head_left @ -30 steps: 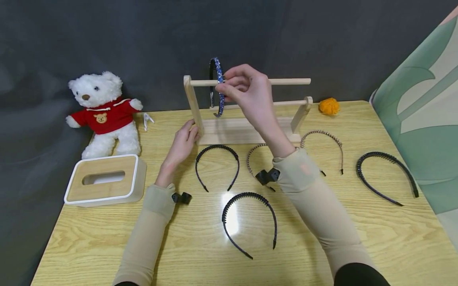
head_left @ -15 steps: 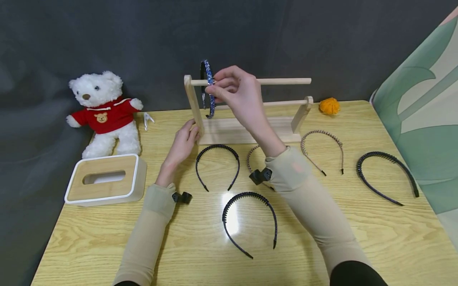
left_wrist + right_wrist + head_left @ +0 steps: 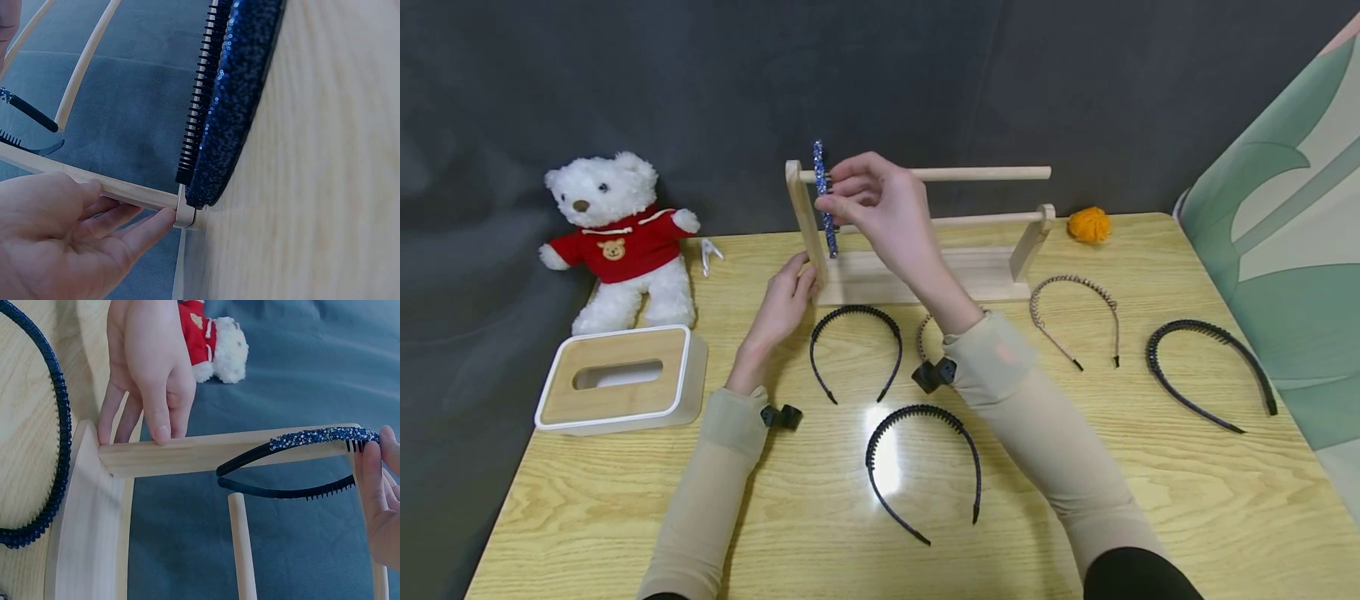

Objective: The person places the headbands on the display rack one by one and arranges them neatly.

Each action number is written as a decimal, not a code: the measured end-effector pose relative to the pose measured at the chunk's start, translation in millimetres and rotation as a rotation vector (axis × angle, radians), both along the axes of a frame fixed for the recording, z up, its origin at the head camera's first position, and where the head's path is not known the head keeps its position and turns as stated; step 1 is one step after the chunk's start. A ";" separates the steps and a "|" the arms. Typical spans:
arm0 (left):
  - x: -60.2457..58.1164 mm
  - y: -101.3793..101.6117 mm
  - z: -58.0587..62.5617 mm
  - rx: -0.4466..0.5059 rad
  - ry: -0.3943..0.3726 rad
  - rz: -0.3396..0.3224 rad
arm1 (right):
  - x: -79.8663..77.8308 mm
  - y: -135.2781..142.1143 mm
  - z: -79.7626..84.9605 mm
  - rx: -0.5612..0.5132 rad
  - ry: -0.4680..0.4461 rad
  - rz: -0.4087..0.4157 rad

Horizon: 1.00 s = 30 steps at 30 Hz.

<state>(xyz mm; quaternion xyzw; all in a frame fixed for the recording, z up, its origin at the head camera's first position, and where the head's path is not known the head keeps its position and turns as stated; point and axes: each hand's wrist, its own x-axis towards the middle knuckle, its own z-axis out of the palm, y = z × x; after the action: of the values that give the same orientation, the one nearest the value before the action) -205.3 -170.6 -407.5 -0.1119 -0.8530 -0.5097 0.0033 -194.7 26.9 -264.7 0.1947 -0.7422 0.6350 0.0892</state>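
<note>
Wood tbl [image 3: 805,517] w/ glare [image 3: 887,467], dk backdrop [image 3: 722,92] behind, prob. cloth.

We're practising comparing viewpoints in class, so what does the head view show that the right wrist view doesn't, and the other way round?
Only the head view: the box, the clip, the orange ball and the brown headbands.

Only the right wrist view: the opening between the two sides of the blue headband, which the head view catches nearly edge-on.

Both: the left hand touching the rack, the right hand pinching the blue headband, a dark headband and at least part of the bear.
</note>
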 end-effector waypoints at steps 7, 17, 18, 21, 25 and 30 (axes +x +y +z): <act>1.0 0.1 0.3 -0.017 0.016 -0.001 | -1.4 -4.3 -4.7 0.067 -0.001 -0.017; 1.2 -0.1 0.5 -0.010 0.020 0.005 | 0.2 -7.7 -7.1 0.104 0.010 -0.042; 1.1 -0.3 0.2 -0.014 0.021 0.005 | 0.4 -7.7 -7.2 0.104 0.012 -0.042; 1.2 -0.8 -0.2 -0.023 0.020 0.004 | 1.3 -7.6 -7.4 0.103 0.012 -0.040; 1.3 -0.9 -0.5 -0.023 0.018 0.002 | 2.0 -7.4 -8.2 0.095 0.010 -0.037; 1.8 -0.5 -0.2 -0.017 0.013 -0.001 | 3.2 -7.1 -9.6 0.061 0.007 -0.025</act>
<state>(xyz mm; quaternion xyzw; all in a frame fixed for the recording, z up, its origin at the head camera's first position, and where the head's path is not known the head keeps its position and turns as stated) -203.5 -171.1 -407.8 -0.1157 -0.8572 -0.5017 0.0078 -191.5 19.8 -274.3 0.1901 -0.7634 0.6101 0.0936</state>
